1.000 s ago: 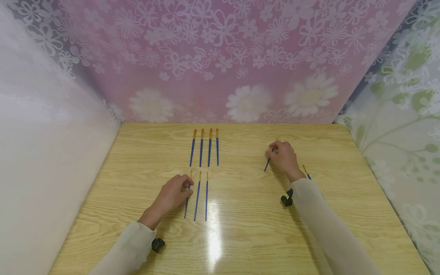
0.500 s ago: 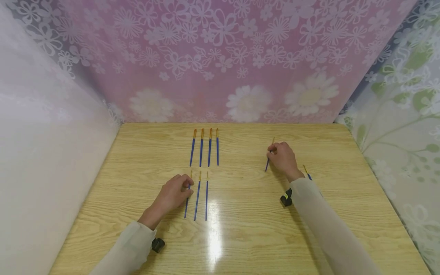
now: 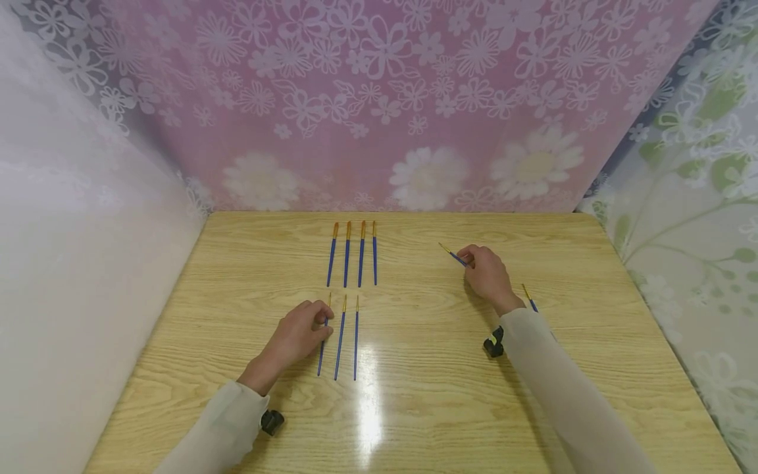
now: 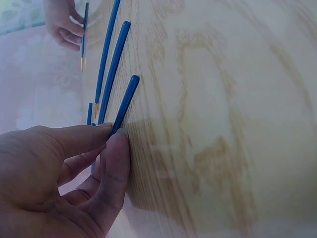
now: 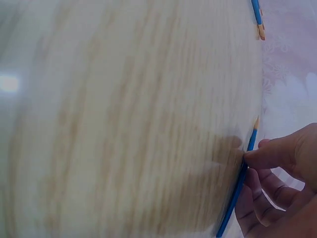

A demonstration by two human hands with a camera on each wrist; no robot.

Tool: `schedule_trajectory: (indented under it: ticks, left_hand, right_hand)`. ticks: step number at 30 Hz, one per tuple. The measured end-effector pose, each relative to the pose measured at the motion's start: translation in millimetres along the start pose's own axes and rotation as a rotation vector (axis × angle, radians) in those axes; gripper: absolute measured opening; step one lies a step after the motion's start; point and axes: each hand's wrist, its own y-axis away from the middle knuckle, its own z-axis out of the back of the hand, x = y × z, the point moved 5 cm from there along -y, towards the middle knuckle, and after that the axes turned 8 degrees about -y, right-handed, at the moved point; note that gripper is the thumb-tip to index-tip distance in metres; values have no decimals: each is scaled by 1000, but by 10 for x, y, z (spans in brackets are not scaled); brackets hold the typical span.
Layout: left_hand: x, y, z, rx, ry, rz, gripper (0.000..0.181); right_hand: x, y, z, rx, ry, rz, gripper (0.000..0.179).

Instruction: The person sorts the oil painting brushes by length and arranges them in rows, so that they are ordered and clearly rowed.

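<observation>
My left hand [image 3: 296,334] pinches the leftmost paintbrush [image 3: 322,359] of a row of three slim blue ones with gold ferrules. In the left wrist view, thumb and fingers close on that blue handle [image 4: 127,101]. Just right of it lie the other two brushes, a middle paintbrush [image 3: 340,342] and a right paintbrush [image 3: 356,343]. At the right of the table my right hand [image 3: 488,280] holds another thin paintbrush [image 3: 454,255], its tip pointing up and left. The right wrist view shows the thumb against this brush's handle [image 5: 237,186]; its lower end runs out of frame.
A back row of several wider blue paintbrushes [image 3: 347,263] lies above the front row, tips away from me. One more paintbrush [image 3: 530,297] lies partly hidden under my right sleeve. A pink flowered curtain [image 3: 367,131] stands behind the wooden table [image 3: 414,395].
The paintbrush in my right hand has swung from nearly upright in view to slanting, its tip now further left. My left hand and the laid-out brushes stay put.
</observation>
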Motion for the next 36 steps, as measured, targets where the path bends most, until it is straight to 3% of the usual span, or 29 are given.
schedule_trajectory:
  ticks: [13, 26, 36]
  left_hand:
    - [5, 2, 3, 5, -5, -9, 22]
    - [-11, 5, 9, 6, 18, -5, 22]
    - [-8, 12, 13, 2, 25, 0, 21]
  right_hand:
    - [45, 19, -15, -14, 2, 32, 26]
    - [46, 19, -44, 0, 51, 42, 29]
    - [71, 41, -52, 8, 10, 31, 30]
